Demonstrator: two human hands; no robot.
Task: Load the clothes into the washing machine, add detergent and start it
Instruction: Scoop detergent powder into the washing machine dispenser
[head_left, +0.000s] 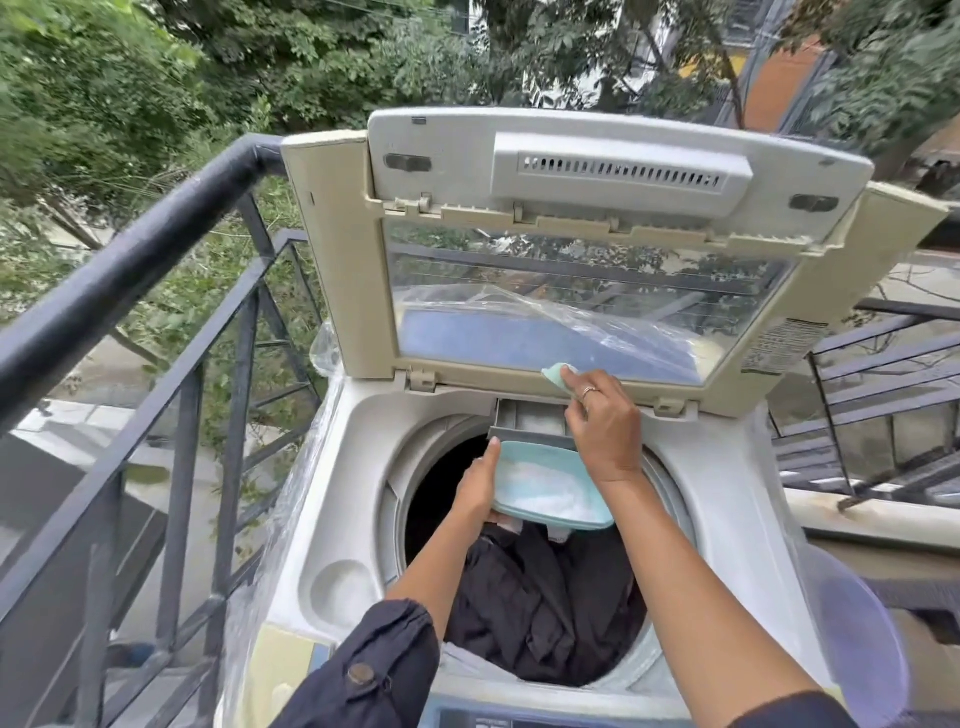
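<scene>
My left hand (475, 491) grips the detergent tub (550, 486) over the drum; right hand (605, 423) pinches the scoop (557, 375) at the washing machine's (332, 457) back edge. Dispenser drawer (530, 418) sits just beyond the tub, under my right hand. Clothes (540, 597) already in the drum.

An outdoor balcony or landing is shown in soft daylight, with no hard shadows. A dark metal railing (130, 270) with diagonal bars is seen running from the lower left of the frame up toward the centre. Dense green trees (156, 67) are spread across the upper left and top. An orange building wall (779, 88) is glimpsed between branches at the upper right. Further dark railings (883, 384) are seen at the right edge, above a pale, stained concrete ledge (883, 519). Pale paving (78, 421) is visible through the bars at left.
</scene>
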